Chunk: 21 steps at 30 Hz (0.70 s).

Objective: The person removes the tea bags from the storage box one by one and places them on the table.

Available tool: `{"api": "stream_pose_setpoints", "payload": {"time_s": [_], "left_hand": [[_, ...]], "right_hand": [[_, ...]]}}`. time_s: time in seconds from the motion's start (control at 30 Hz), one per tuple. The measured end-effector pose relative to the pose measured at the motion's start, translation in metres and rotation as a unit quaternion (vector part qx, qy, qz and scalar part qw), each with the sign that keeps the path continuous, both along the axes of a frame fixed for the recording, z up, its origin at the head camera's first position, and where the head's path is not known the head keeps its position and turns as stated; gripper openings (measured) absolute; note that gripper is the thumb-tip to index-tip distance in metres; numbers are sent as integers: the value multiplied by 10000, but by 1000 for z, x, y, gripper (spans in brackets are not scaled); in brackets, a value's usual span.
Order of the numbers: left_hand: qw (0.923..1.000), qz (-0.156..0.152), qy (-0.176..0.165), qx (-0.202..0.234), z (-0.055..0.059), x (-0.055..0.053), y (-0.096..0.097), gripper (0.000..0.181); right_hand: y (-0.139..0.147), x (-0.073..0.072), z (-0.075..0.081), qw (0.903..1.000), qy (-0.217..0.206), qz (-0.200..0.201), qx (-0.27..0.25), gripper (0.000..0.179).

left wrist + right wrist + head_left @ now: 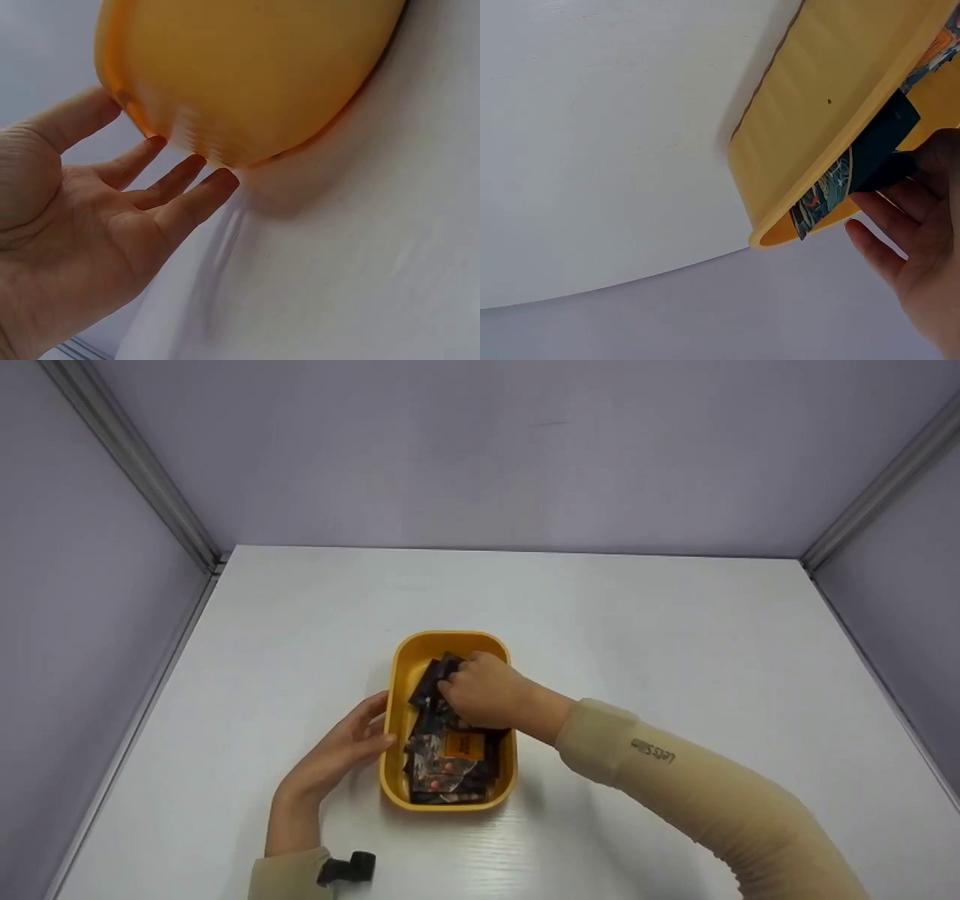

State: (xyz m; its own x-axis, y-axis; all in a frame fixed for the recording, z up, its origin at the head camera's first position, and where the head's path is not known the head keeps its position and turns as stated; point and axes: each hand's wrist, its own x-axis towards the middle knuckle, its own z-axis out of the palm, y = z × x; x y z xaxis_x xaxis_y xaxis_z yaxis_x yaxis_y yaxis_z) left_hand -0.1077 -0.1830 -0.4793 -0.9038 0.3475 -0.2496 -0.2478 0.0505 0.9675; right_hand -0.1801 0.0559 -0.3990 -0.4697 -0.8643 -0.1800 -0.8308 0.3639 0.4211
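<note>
A yellow plastic bin (397, 690) stands on the white table, with several dark printed packets (442, 769) lying overlapped inside. One of them carries an orange label. My left hand (341, 750) rests against the bin's left side, fingers spread; in the left wrist view the fingertips (223, 180) touch its outer wall. Reaching over the right rim, my right hand (486, 690) is down among the packets at the far half. In the right wrist view its fingers and thumb pinch a dark packet (885, 139) with a colourful printed end, just inside the rim.
The white table (675, 660) spreads around the bin on all sides. Pale panels (495, 450) enclose it at the back and both sides, with metal posts (142, 457) at the corners. A black strap device (349, 868) sits on the left wrist.
</note>
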Motion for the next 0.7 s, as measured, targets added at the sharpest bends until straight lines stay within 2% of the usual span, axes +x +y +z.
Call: {"api": "stream_pose_setpoints", "payload": {"time_s": [0.1, 0.3, 0.5, 0.63, 0.7], "left_hand": [[10000, 13, 31, -6, 0, -1, 1, 69], [9999, 51, 76, -108, 1, -1, 2, 70], [9999, 38, 100, 57, 0, 2, 2, 70], [9993, 216, 138, 260, 1, 2, 1, 72], [9987, 306, 128, 392, 2, 2, 0, 72]], "right_hand": [[-1, 0, 2, 9993, 329, 167, -100, 39], [0, 0, 4, 9917, 891, 629, -675, 13], [8, -4, 11, 9793, 1238, 1038, -1220, 11], [14, -12, 17, 9675, 1506, 1244, -1609, 10], [19, -18, 20, 9644, 1586, 1222, -1726, 12]]}}
